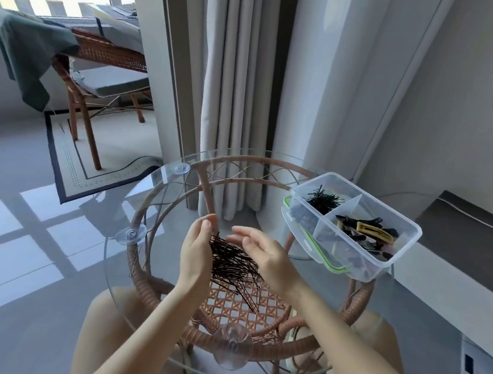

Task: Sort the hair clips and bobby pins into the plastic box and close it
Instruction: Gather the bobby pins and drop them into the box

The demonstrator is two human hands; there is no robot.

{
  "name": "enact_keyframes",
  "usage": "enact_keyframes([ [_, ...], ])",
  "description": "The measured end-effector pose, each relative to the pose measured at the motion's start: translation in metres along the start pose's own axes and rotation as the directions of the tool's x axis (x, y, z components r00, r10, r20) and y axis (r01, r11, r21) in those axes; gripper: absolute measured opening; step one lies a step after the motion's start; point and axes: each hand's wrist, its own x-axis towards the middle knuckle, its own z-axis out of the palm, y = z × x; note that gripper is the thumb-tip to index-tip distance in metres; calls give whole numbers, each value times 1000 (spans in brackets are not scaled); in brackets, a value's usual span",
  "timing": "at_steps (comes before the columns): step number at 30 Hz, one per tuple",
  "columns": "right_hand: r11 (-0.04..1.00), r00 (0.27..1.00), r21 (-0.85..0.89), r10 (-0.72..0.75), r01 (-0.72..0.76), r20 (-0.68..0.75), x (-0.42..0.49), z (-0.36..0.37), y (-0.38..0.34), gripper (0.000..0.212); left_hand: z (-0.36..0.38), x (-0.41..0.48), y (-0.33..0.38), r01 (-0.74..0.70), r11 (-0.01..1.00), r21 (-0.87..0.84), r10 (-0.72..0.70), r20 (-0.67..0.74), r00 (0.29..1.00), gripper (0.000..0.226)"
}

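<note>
A stray bobby pin (pixel 135 260) lies at the glass counter's (pixel 119 268) left edge, the left hand (pixel 196 252) and right hand (pixel 266 255), fingers apart, cup a heap of brown bobby pins (pixel 232 267) between them, and the open plastic box (pixel 352 226) of sorted pins and clips stands far right.

Both hands cupped, left hand (pixel 196 249) facing right hand (pixel 266 255)
</note>
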Motion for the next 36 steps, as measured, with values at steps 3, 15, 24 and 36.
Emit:
enact_keyframes([
  [3, 959, 992, -280, -71, 38, -107, -16, -10, 0, 60, -21, 11, 0, -168, 931, 323, 122, 158, 980, 43],
  [15, 754, 939, -638, -314, 157, -140, -6, 16, 16, 54, -50, 19, 23, -695, 330, 639, -29, 743, 669, 87],
  [24, 661, 904, -672, -426, 334, 31, 5, 6, 20, 19, -53, 22, 16, -625, 424, 655, 52, 672, 739, 85],
  [36, 758, 935, -590, -354, 278, -15, -8, -34, -28, 10, -52, 36, 22, -658, 373, 655, -52, 722, 690, 69],
])
